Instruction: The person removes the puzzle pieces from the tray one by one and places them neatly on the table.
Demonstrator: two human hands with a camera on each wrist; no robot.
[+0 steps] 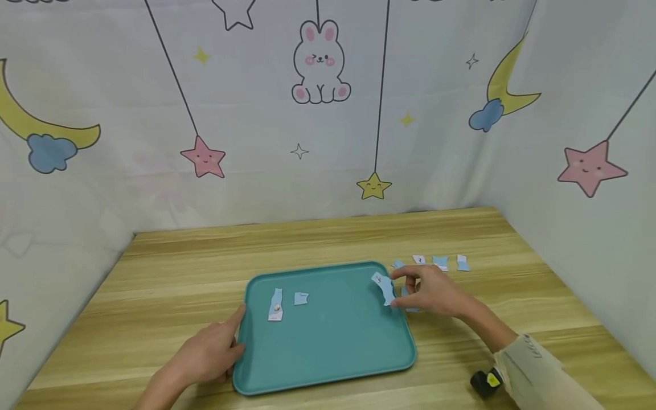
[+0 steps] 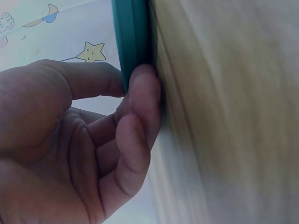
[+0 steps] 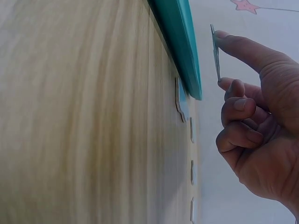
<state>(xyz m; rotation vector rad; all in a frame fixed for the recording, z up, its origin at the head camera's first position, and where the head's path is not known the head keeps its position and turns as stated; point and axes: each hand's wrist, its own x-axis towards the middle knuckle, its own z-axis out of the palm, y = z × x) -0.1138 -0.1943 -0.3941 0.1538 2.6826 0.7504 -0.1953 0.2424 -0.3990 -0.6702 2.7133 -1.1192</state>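
My left hand (image 1: 210,352) grips the left rim of a teal tray (image 1: 348,341); the left wrist view shows its thumb and fingers closed about the tray's edge (image 2: 132,42). Over the tray's right side, my right hand (image 1: 433,290) pinches a light-blue and white puzzle piece (image 1: 384,288) between thumb and forefinger. That held piece (image 3: 216,53) appears edge-on and raised above the tray in the right wrist view. Inside the tray at the left lie a tall blue and white piece (image 1: 277,296) and a small squarish piece (image 1: 300,298).
Beyond the tray's right corner, several pieces lie on the wooden table (image 1: 154,296), including a blue and white one (image 1: 463,262). Another piece (image 1: 411,310) is partly hidden below my right hand. A black object (image 1: 484,382) sits by the right sleeve. Printed cloth walls (image 1: 256,188) enclose the table.
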